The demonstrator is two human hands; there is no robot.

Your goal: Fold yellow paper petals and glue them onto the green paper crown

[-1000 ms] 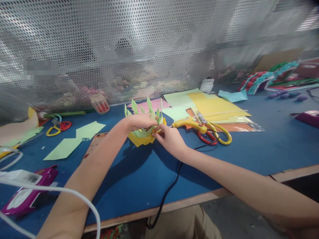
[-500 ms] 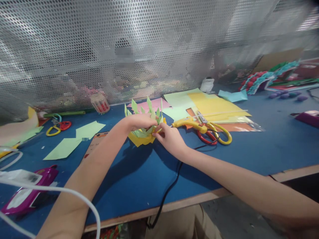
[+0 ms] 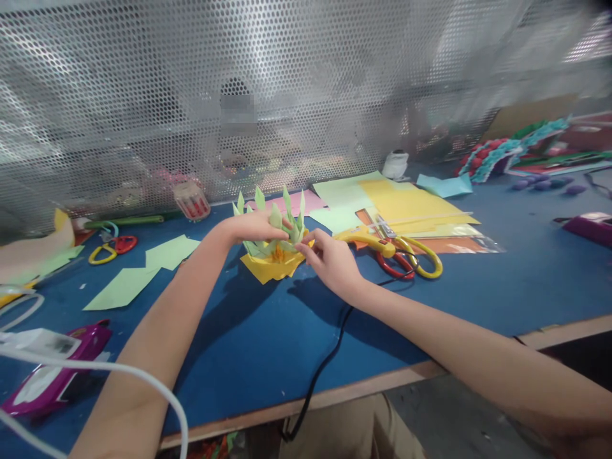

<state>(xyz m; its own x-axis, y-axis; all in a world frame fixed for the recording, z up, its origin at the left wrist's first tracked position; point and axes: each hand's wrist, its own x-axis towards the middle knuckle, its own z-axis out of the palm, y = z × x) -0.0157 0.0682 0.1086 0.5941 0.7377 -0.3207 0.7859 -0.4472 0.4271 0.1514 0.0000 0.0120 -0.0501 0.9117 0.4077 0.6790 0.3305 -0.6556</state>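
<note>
A paper flower (image 3: 271, 250) with pale green pointed petals and a yellow base sits on the blue table (image 3: 268, 344). My left hand (image 3: 253, 226) curls over its far side, fingers among the green petals, holding it. My right hand (image 3: 329, 260) is at its right edge, with thumb and fingertips touching the petals there. An orange centre shows inside the flower.
A yellow glue gun (image 3: 363, 237) and red and yellow scissors (image 3: 411, 262) lie right of the flower, on coloured paper sheets (image 3: 406, 204). Green paper pieces (image 3: 143, 271), small scissors (image 3: 112, 245) and a purple tool (image 3: 52, 376) lie left. A perforated metal screen (image 3: 239, 95) stands behind.
Both hands have lifted and turned the flower a little, so its orange centre now shows. My right hand's fingers have spread slightly at the flower's right edge.
</note>
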